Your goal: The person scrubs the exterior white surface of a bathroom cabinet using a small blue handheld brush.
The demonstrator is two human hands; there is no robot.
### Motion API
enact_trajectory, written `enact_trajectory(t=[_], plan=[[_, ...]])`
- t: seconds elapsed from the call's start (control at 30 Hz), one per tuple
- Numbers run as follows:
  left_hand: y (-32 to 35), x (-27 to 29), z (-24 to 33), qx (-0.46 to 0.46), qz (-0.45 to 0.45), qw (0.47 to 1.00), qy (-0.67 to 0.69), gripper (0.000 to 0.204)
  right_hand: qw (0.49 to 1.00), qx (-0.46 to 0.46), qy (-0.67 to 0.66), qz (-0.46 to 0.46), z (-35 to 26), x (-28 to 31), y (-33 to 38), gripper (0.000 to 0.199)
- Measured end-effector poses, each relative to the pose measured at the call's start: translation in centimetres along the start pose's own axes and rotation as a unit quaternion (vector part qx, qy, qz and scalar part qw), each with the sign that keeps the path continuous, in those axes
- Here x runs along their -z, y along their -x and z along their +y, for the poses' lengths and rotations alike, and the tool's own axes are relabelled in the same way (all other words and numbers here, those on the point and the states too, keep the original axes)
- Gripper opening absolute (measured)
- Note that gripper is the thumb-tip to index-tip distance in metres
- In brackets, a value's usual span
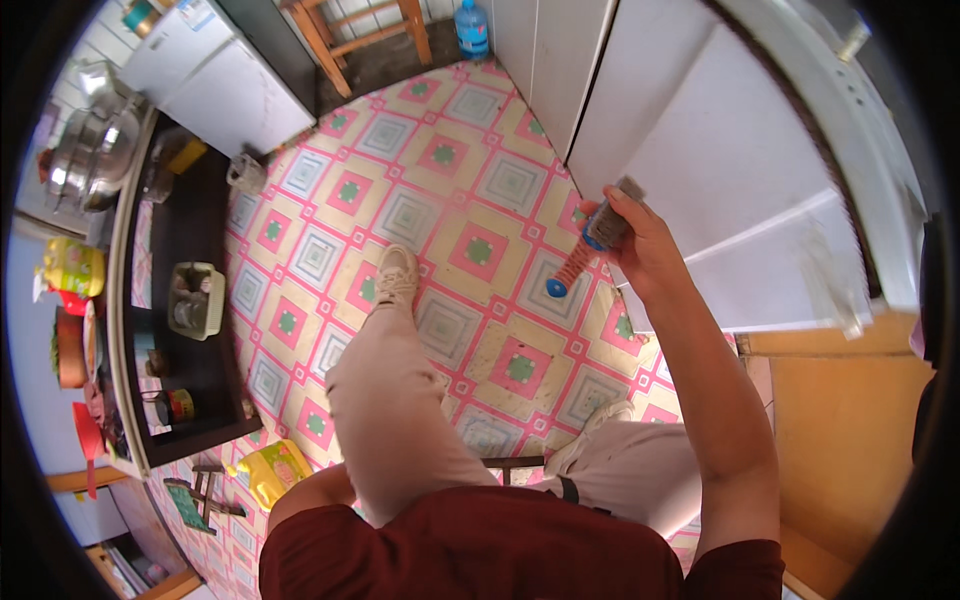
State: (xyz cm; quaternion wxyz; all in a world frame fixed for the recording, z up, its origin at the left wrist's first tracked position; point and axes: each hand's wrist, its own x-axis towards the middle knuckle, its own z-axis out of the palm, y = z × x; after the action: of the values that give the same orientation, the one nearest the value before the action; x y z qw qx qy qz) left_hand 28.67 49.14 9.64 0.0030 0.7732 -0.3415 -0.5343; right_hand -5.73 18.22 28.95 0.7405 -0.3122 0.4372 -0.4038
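My right hand (640,240) is closed around a handled scrubbing tool, which looks like a brush. The tool has a fuzzy grey head (613,215) and a ribbed reddish handle (573,270) tipped in blue, pointing down to the left. It is held above the patterned floor, beside the white cabinet doors (715,170) on the right. Of my left arm, only the upper part (318,492) shows at the lower left. The left hand is hidden behind my bent leg (390,410).
On the left stands a dark open-shelved counter (190,350) with pots, a green basket (213,300) and jars. A yellow oil jug (272,472) and a small folding stool (200,500) are on the tiled floor. Farther off are a white fridge (235,90), a wooden stool (365,42) and a blue water bottle (472,32).
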Motion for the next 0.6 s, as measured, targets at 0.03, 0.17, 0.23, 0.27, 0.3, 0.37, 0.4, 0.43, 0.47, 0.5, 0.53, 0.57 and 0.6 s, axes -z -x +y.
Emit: enact_trajectory(t=[0.03,0.17,0.23,0.27,0.3,0.37,0.4,0.43,0.47,0.5,0.53,0.57,0.6], plan=[[-0.4,-0.3,-0.6,0.011,-0.015,1.0,-0.004,0.037,1.0,-0.009,0.012,-0.003,0.9,-0.1,-2.7,0.033],[-0.7,-0.5,-3.0,0.08,-0.071,0.994,-0.013,0.036,0.997,-0.076,0.011,0.013,5.1,-0.7,-13.3,0.038],[0.3,-0.7,-4.8,0.119,-0.107,0.987,-0.012,0.036,0.993,-0.102,0.032,0.042,7.0,-2.0,-16.9,0.036],[1.1,-0.5,-5.7,0.138,-0.12,0.983,-0.01,0.036,0.991,-0.119,0.035,0.05,7.8,-3.0,-18.4,0.035],[1.8,-0.2,-6.3,0.157,-0.134,0.978,-0.009,0.035,0.988,-0.135,0.037,0.06,8.4,-3.7,-19.5,0.035],[1.8,3.1,-6.5,0.179,-0.149,0.972,-0.021,0.035,0.986,-0.151,0.046,0.063,9.2,-4.8,-21.9,0.032],[1.8,4.5,-6.5,0.187,-0.149,0.971,-0.025,0.035,0.986,-0.153,0.044,0.056,9.8,-5.3,-22.6,0.031],[1.0,7.5,-6.0,0.193,-0.144,0.97,-0.03,0.035,0.987,-0.146,0.041,0.048,9.5,-6.0,-24.2,0.031],[0.0,8.9,-5.5,0.193,-0.142,0.97,-0.032,0.035,0.988,-0.143,0.035,0.043,9.3,-6.2,-24.9,0.03],[-1.4,10.5,-4.8,0.19,-0.136,0.972,-0.034,0.035,0.989,-0.14,0.027,0.041,9.1,-6.3,-25.4,0.03],[-2.6,11.6,-4.1,0.187,-0.133,0.973,-0.035,0.035,0.989,-0.145,0.027,0.033,8.8,-6.2,-25.6,0.034],[-4.9,12.7,-2.9,0.18,-0.129,0.974,-0.04,0.034,0.989,-0.143,0.025,0.034,8.2,-5.8,-25.8,0.039],[-6.9,13.8,-1.8,0.168,-0.128,0.976,-0.045,0.034,0.988,-0.145,0.025,0.055,7.6,-5.4,-25.9,0.039]])
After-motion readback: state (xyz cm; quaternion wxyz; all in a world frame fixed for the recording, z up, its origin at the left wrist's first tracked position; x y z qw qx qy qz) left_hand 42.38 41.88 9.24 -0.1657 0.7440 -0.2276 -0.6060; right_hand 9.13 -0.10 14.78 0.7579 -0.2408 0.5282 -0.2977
